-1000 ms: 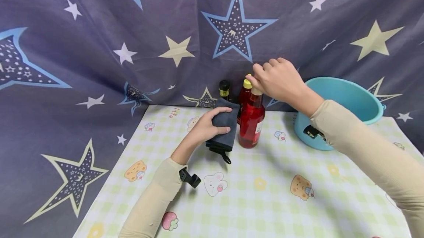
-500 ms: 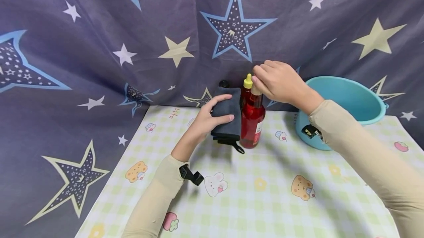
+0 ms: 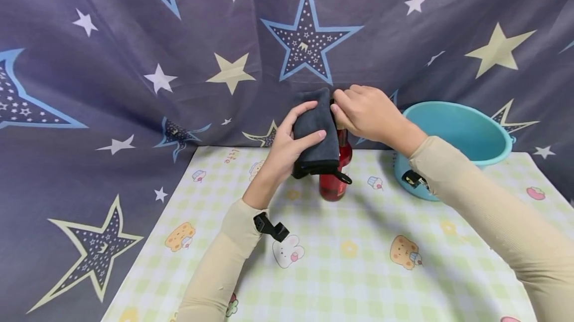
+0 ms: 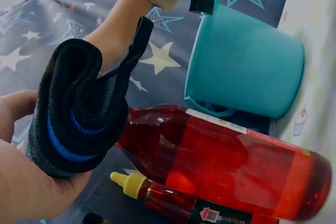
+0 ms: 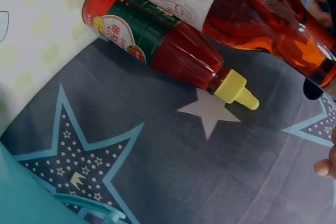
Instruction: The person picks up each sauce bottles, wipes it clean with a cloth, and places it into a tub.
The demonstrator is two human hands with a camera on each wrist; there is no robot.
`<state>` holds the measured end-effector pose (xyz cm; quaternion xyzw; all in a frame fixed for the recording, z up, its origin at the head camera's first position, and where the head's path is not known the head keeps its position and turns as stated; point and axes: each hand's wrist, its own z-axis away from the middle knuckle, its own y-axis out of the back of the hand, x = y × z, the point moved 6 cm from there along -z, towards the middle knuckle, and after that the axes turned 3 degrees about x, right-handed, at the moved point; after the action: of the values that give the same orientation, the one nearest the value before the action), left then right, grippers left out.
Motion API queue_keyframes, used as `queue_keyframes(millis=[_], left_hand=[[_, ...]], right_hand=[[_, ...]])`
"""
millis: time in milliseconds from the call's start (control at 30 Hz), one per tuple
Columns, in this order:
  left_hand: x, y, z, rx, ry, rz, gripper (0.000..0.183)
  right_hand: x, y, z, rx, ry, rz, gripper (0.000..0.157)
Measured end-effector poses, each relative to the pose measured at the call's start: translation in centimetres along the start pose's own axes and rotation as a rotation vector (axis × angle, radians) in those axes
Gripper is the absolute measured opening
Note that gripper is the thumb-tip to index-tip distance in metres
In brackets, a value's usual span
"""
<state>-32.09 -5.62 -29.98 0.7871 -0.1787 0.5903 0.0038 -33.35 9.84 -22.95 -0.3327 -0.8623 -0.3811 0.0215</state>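
My left hand [image 3: 284, 150] holds a folded dark grey cloth [image 3: 324, 120], thumb and fingers around it. The cloth has black edging and a hanging loop; blue shows between its folds in the left wrist view. It overlaps the upper part of a large bottle of red liquid [image 3: 331, 190], which stands upright on the table. My right hand [image 3: 367, 115] grips this bottle at its top, with the cap hidden under the fingers. Close beside the bottle is a smaller sauce bottle [image 5: 184, 51] with a yellow nozzle cap [image 5: 236, 88], hidden behind the cloth in the head view.
A turquoise bucket [image 3: 417, 182] stands to the right, partly behind my right forearm. A black cap [image 4: 94, 217] shows at the left wrist view's lower edge. The starry curtain [image 3: 179, 38] hangs behind the checked tablecloth [image 3: 358, 282].
My left hand has lifted the cloth up and to the right, from beside the red bottle to in front of its neck. My right hand stays at the bottle's top.
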Motion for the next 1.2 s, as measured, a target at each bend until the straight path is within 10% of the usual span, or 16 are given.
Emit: queue_keyframes(millis=[433,1200], left_hand=[[0.7,0.0,0.0,0.035,-0.016,-0.087,0.058],[-0.5,0.0,0.1,0.022,-0.042,-0.403,0.055]], right_hand=[[-0.5,0.2,-0.8,-0.133,0.082,0.094,0.022],[-0.5,0.8,-1.1,-0.100,0.125,0.117,0.021]])
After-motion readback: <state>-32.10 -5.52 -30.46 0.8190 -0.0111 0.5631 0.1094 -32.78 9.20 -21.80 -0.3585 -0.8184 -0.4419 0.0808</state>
